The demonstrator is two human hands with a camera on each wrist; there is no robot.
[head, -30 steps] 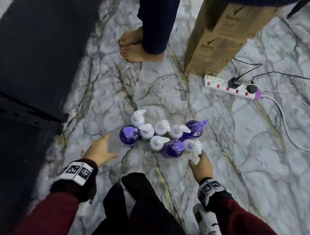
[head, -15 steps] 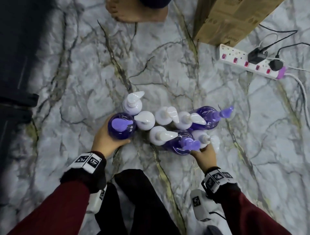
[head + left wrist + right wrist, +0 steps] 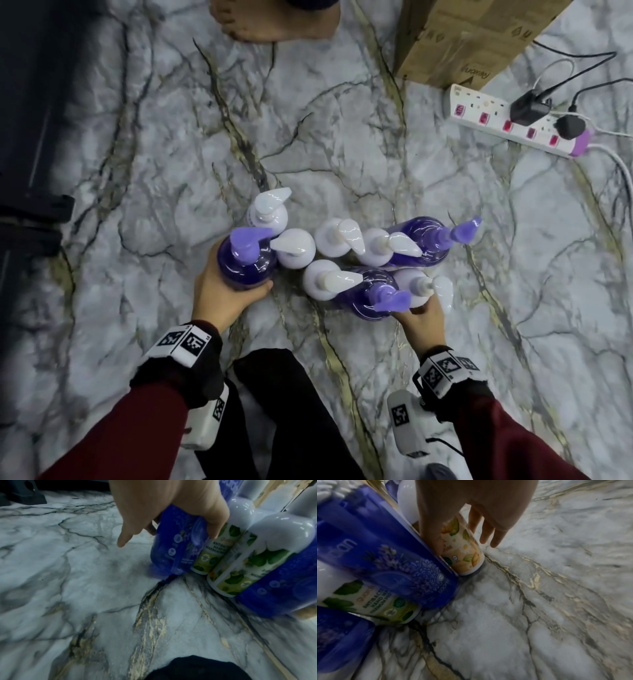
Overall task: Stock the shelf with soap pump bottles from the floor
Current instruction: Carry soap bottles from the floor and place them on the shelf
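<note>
Several soap pump bottles stand clustered on the marble floor (image 3: 342,144), some purple, some white. My left hand (image 3: 219,291) grips the purple bottle (image 3: 246,263) at the cluster's left end. In the left wrist view the thumb and fingers wrap this purple bottle (image 3: 171,550), which stands on the floor. My right hand (image 3: 421,317) holds the white bottle (image 3: 416,286) at the front right. In the right wrist view its thumb and fingers sit either side of that cream-labelled bottle (image 3: 464,550), beside a purple bottle (image 3: 393,561). The dark shelf (image 3: 34,137) is at the left.
A cardboard box (image 3: 462,37) stands at the back right, with a power strip (image 3: 513,126) and its cables beside it. Another person's bare foot (image 3: 274,20) is at the top edge. My dark-trousered knee (image 3: 284,411) is just behind the bottles.
Both hands moved forward from the bare floor onto the bottles: the left took hold of the purple one, the right the white one. The head view dropped closer.
</note>
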